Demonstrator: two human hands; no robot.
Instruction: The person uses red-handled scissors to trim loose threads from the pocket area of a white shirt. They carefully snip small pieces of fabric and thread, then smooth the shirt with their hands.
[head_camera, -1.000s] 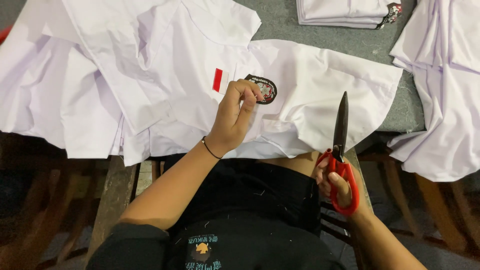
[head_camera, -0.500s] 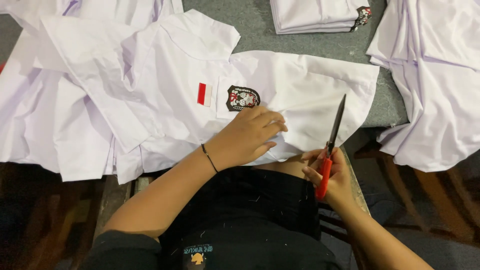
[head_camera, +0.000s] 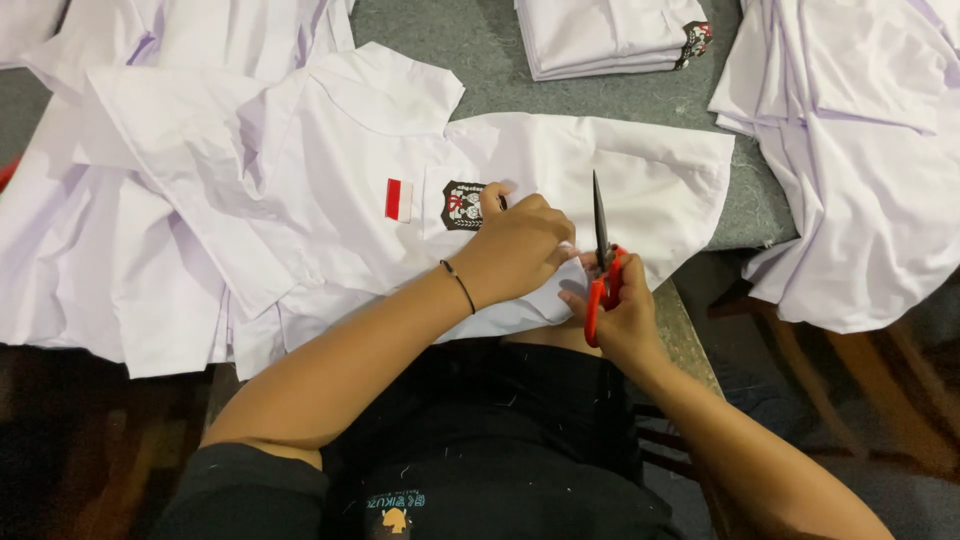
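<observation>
A white shirt (head_camera: 620, 165) lies spread on the grey table (head_camera: 490, 55), with a small red and white patch (head_camera: 398, 199) and a dark round badge (head_camera: 461, 205) on its chest. My left hand (head_camera: 520, 245) presses down on the shirt just right of the badge, pinching the cloth near its lower edge. My right hand (head_camera: 620, 310) grips red-handled scissors (head_camera: 600, 255), blades pointing away from me, right beside the left hand's fingers at the shirt's hem.
More white shirts lie heaped at the left (head_camera: 110, 230) and at the right (head_camera: 860, 170). A folded stack of shirts (head_camera: 610, 35) sits at the far edge. Wooden furniture shows below the table at both sides.
My right hand has brought the scissors leftward and up to the shirt's hem beside my left hand. My left hand has slid from the badge down to the hem.
</observation>
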